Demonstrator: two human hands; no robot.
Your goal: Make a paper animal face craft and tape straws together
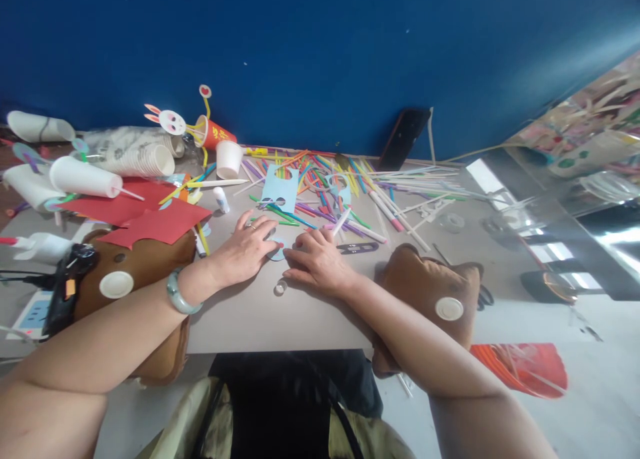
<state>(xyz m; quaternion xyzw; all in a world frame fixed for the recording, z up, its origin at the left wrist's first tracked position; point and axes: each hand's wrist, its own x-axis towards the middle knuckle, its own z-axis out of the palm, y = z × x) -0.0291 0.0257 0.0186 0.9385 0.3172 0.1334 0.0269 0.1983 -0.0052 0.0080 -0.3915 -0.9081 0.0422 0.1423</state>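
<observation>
Round light-blue paper disc [277, 254], btwn L hand [250, 249] (nearer, touching) & R hand [317, 259] (adj.); both loosely curled, grip unclear.

The paper disc [277, 254] lies left of snips [358, 248].

The paper disc [277, 251] is light blue, like the cut card [281, 189]. The sticks [293, 218] mix red, blue, green, yellow, purple and white. The paper sheets [163, 224] are plain red; one cup [217, 135] is orange-red with yellow lettering [223, 132], another [229, 160] plain white. Brown cushions [150, 262] bear white circles [117, 284]. The counter [280, 329] is pale grey, the wall [320, 66] deep blue, the bracelet [176, 292] pale green.
</observation>
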